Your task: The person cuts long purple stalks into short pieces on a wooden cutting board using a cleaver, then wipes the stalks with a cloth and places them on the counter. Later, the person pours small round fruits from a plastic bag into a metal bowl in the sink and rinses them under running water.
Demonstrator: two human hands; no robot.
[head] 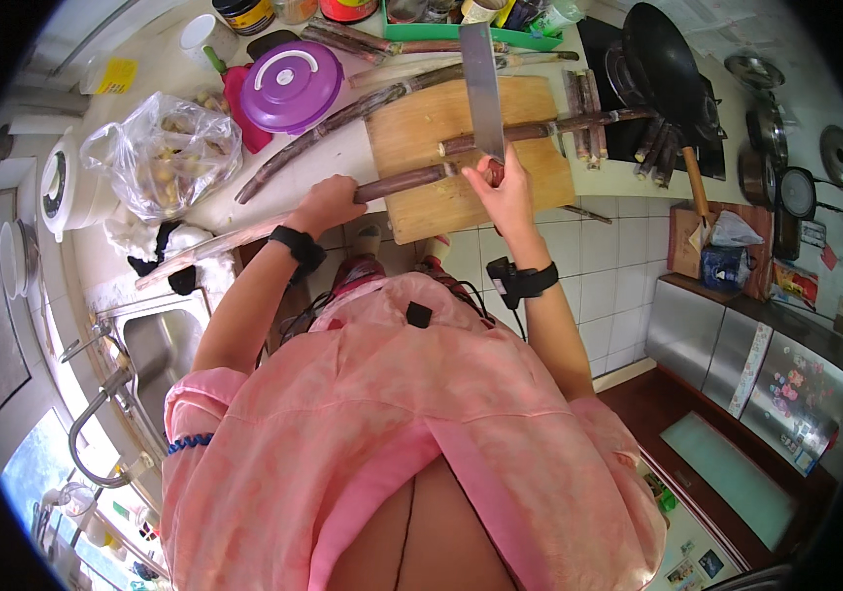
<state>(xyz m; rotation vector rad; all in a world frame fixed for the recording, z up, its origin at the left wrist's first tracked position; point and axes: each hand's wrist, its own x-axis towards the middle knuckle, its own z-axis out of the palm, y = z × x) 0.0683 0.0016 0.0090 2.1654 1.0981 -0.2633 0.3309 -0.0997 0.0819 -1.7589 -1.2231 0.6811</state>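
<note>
My left hand (327, 205) grips a dark purple sugarcane stalk (406, 182), whose cut end lies over the near part of a wooden cutting board (473, 210). The stalk's paler, peeled-looking length runs left past my wrist towards the sink. In my right hand (504, 188) is the handle of a cleaver (482, 89), its broad blade pointing away from me. Under the blade, another sugarcane stalk (532, 131) crosses the board and reaches the stove. A long curved stalk (332, 125) rests along the board's left edge.
Short cane pieces (585, 122) lie right of the board, with more by the stove. A black wok (661, 63) stands on the stove. On the left are a purple-lidded container (292, 85), a plastic bag of round produce (170, 159) and a sink (162, 354). A green tray (436, 32) sits behind.
</note>
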